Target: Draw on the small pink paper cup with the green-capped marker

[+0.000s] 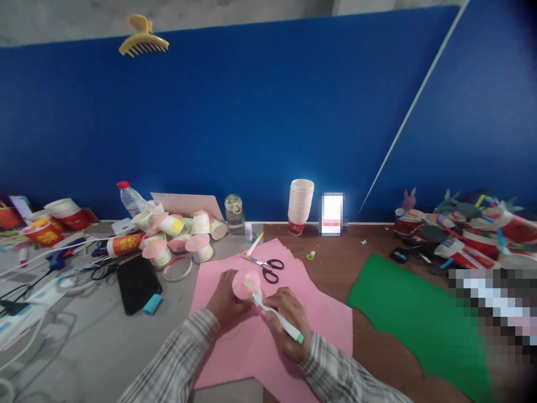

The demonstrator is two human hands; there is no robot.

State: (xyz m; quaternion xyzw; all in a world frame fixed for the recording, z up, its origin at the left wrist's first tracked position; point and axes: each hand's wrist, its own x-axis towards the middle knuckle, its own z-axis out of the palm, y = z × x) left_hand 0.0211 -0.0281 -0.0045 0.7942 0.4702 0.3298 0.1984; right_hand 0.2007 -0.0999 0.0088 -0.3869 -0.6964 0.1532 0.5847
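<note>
My left hand [226, 299] is wrapped round a small paper cup topped with a pink paper disc [246, 282]. In my right hand [289, 323] is a white marker with a green end [289, 329]; its front end meets the edge of the disc, though the tip itself is too small to make out. Both hands rest over a large pink paper sheet [235, 364]. Just beyond them, black-handled scissors [268, 267] lie on the sheet with their blades slightly apart. Another marker [254, 246] lies at the sheet's far edge.
Left of the sheet are several decorated paper cups [197, 247], a roll of clear tape [177, 268], a black phone [138, 284] and cables. A glass bottle [235, 215] and a cup stack [301, 204] stand at the back. Green paper [411, 313] lies right, near a cup pile [474, 240].
</note>
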